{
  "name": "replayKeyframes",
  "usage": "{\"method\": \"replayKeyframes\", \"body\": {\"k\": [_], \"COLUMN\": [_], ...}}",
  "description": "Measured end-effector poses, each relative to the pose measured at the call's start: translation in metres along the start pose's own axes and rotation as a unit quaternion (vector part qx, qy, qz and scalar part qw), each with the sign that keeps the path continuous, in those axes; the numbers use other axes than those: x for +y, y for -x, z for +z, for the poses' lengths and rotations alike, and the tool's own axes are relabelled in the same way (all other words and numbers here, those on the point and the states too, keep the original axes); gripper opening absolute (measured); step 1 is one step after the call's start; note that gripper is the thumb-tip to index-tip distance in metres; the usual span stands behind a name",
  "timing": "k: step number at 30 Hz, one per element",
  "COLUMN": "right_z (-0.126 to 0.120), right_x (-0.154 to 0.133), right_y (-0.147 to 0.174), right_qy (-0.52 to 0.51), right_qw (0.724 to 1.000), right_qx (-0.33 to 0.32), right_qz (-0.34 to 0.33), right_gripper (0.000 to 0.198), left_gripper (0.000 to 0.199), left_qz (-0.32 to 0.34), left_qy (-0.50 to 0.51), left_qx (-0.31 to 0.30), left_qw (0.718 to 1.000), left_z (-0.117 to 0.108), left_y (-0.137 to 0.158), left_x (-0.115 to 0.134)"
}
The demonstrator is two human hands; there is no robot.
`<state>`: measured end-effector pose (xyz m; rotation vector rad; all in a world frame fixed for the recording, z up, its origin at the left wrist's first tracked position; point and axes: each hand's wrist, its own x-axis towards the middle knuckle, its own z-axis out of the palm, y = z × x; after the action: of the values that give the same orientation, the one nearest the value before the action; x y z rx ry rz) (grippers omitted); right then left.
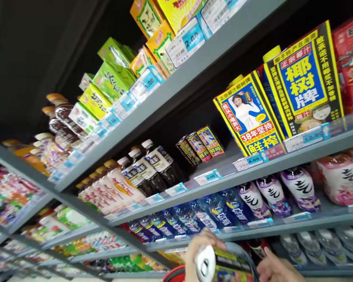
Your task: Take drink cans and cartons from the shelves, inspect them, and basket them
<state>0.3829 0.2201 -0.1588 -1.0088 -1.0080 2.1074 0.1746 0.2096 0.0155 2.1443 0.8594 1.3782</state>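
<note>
At the bottom edge, my left hand [196, 244] is wrapped round a drink can [231, 266] with a black, yellow and blue print. The can lies tilted, its silver top and pull tab facing left. My right hand [275, 267] is just right of the can, fingers curled and thumb raised; whatever it grips is hidden. Between the hands, behind the can, a blurred bluish rounded thing [238, 250] shows in part. A dark bottle with a red label [256, 247] appears beyond my right thumb. Similar small cans [195, 147] stand on the middle shelf.
Grey shelves [176, 84] slant across the view. Large coconut drink cartons [250, 113], dark tea bottles [153, 158], blue-labelled bottles [211, 209] and purple-labelled bottles [273, 194] line them. Green juice boxes [113, 80] stand higher up. A red curved rim [175, 274] is beside my left hand.
</note>
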Motion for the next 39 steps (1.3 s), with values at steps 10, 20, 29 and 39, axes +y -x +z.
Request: {"method": "replayKeyframes", "body": {"k": [10, 20, 29, 39], "right_z": [-0.009, -0.013, -0.010, 0.000], "right_x": [-0.010, -0.001, 0.002, 0.009], "right_y": [0.006, -0.002, -0.011, -0.011], "right_qy": [-0.053, -0.074, -0.088, -0.069], "right_qw": [0.998, 0.997, 0.995, 0.997], "right_qx": [-0.022, -0.019, -0.026, 0.016], "right_qz": [0.034, 0.021, 0.036, 0.014], "right_gripper": [0.061, 0.065, 0.066, 0.069], "left_gripper": [0.061, 0.055, 0.049, 0.067], "left_qz": [0.227, 0.042, -0.001, 0.024], "left_qy": [-0.153, -0.475, -0.601, -0.781], "left_qx": [0.195, 0.047, -0.098, -0.108], "left_qw": [0.942, 0.878, 0.793, 0.614], "left_z": [-0.062, -0.070, -0.077, -0.066], "left_y": [-0.141, -0.218, -0.240, -0.235], "left_x": [0.111, 0.098, 0.083, 0.081]}}
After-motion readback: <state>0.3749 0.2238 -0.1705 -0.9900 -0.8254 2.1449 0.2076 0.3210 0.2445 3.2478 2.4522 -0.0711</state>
